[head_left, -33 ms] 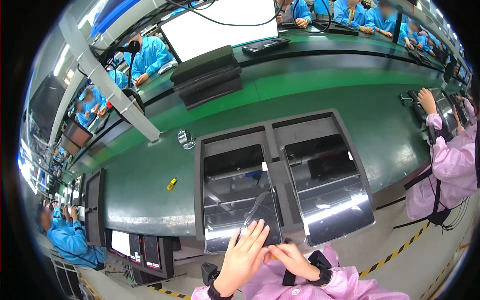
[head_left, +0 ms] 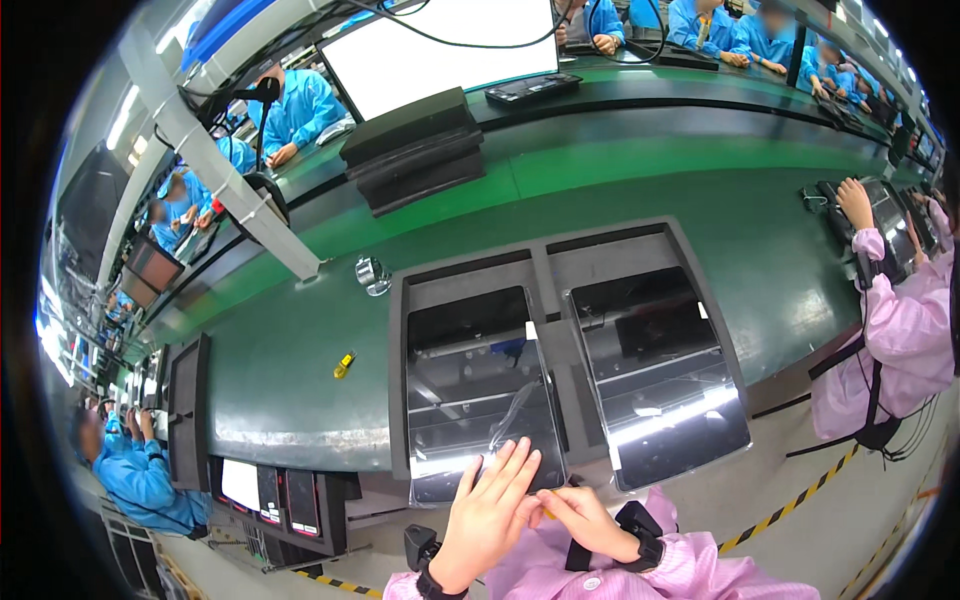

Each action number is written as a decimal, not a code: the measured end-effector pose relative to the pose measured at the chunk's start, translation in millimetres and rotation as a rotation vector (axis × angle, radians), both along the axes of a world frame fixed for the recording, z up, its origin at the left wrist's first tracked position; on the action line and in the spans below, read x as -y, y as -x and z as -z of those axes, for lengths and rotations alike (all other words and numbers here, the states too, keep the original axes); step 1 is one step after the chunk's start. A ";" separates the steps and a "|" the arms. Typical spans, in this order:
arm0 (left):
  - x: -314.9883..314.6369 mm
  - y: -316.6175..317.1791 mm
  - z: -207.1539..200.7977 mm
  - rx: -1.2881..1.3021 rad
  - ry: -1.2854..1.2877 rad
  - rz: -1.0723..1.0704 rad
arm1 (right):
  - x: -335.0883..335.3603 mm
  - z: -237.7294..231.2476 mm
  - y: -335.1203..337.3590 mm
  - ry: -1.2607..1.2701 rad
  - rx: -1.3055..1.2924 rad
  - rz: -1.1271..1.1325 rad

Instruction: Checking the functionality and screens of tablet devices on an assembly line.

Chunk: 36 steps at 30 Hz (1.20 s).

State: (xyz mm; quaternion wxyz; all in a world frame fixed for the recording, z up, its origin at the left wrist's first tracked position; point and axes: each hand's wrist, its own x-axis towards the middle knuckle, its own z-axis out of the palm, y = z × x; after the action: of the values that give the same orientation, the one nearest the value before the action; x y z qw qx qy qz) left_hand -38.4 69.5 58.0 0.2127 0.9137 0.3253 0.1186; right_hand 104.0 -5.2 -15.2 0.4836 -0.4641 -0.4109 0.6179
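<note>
My left hand (head_left: 497, 505) lies flat, fingers stretched out, over the near edge of a dark glossy tablet-like panel (head_left: 470, 390) covered with clear film. A crease in the film runs just beyond my fingertips. My right hand (head_left: 588, 520) is closed beside my left thumb, at the panel's near edge. A small yellowish bit shows at its fingertips, too small to name. A second filmed panel (head_left: 660, 380) rests to the right. Both panels lie in the two compartments of a dark grey foam tray (head_left: 541, 265), their near ends reaching its near side.
On the green table (head_left: 290, 400) left of the tray are a small yellow object (head_left: 344, 365) and a shiny metal ring-like part (head_left: 372, 276). Black foam blocks (head_left: 415, 150) stand beyond, below a lit screen (head_left: 440, 50). A co-worker in pink (head_left: 890, 320) works at right.
</note>
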 end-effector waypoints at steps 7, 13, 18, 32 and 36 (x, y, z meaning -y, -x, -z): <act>-0.5 1.2 3.0 0.021 -0.016 0.002 | 60.3 -3.4 8.2 0.083 -0.102 -0.041; 1.5 -1.3 19.6 -0.025 -0.219 -0.044 | 93.8 -16.6 -70.2 -0.517 0.685 0.476; -5.1 -6.3 37.1 -0.006 -0.475 -0.078 | 48.5 -22.2 -132.3 -0.549 1.041 0.814; -74.9 -33.9 35.3 0.065 -0.425 -0.008 | 7.5 -25.9 -139.6 -0.769 1.196 0.797; -84.4 -42.0 27.5 0.064 -0.387 0.003 | 0.9 -30.8 -144.4 -0.637 1.099 0.820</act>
State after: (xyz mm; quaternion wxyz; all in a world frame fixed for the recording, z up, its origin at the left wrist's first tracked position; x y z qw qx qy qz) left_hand 3.5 154.0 30.4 0.0433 0.9338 0.2882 0.2075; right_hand 248.4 -6.0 15.6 0.5111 -0.6587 -0.5462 -0.0804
